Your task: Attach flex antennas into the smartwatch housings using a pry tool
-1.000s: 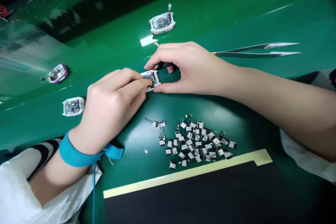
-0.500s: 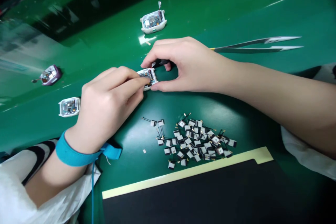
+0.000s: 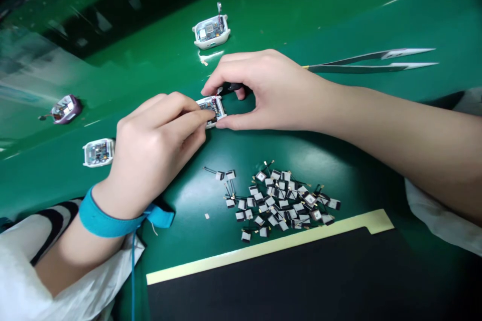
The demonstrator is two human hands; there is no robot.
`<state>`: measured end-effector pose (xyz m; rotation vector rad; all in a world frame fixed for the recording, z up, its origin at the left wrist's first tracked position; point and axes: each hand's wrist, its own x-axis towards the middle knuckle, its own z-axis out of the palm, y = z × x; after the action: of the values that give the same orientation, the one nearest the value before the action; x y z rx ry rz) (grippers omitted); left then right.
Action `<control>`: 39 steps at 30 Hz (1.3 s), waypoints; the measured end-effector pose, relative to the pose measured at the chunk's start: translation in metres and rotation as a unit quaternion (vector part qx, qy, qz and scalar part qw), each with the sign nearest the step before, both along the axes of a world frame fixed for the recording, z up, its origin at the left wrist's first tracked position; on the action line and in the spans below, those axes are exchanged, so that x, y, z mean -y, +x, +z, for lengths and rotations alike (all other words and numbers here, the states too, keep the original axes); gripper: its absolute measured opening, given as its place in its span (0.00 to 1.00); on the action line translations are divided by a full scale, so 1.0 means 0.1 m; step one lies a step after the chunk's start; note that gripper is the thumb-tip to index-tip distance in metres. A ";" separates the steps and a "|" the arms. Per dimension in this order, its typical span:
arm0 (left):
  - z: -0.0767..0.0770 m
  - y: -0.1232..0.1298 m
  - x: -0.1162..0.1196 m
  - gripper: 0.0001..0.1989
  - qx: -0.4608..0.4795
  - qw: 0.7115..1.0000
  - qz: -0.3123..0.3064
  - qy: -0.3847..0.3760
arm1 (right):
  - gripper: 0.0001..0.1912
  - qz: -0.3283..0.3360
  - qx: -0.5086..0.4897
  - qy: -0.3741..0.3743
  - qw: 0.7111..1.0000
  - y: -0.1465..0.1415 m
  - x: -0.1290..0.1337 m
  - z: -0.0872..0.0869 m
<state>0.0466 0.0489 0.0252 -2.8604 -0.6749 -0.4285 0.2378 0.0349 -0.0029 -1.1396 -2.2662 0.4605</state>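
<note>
Both hands are closed on one thing, a small white watch case (image 3: pixel 217 105), which lies between their fingertips. Taking that case as the centre of the dial, the left hand (image 3: pixel 154 135) sits between 8 and 9 o'clock, gripping the case's near-left end, its forefinger bent over into the open circuitry. The right hand (image 3: pixel 269 93) comes in from 3 o'clock, its thumb on the case's lower right corner and its forefinger at the upper edge. A dark object (image 3: pixel 232 88) shows under its curled fingers; whether it joins the tweezers (image 3: pixel 410 66), whose tips point to 3 o'clock beyond the hand, I cannot tell.

A second white case (image 3: pixel 211 32) lies at 12 o'clock, its wire sticking up. The purple case (image 3: pixel 68 110) is well off at 9 o'clock; a third white case (image 3: pixel 98 152) lies between 8 and 9, just beside the left hand. At 5 o'clock the pile of small wired parts (image 3: pixel 282 203) is spread on the green bench (image 3: pixel 188 241), with the yellow-edged black mat (image 3: pixel 263 281) beyond it.
</note>
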 end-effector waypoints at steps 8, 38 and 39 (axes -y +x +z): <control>0.01 -0.01 0.00 0.07 -0.001 1.000 -0.003 -0.014 | 0.15 0.004 0.024 0.001 1.000 0.00 -0.01 0.00; -0.05 -0.03 -0.02 0.09 0.003 1.000 -0.013 -0.022 | 0.14 -0.033 -0.031 0.029 0.999 0.08 0.05 0.01; -0.05 -0.03 -0.02 0.09 0.003 1.000 -0.013 -0.019 | 0.14 -0.044 -0.025 0.046 0.998 0.08 0.06 0.01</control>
<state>0.0431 0.0513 0.0199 -2.9080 -0.6542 -0.4329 0.2460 0.0288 -0.0022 -1.1625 -2.1623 0.3430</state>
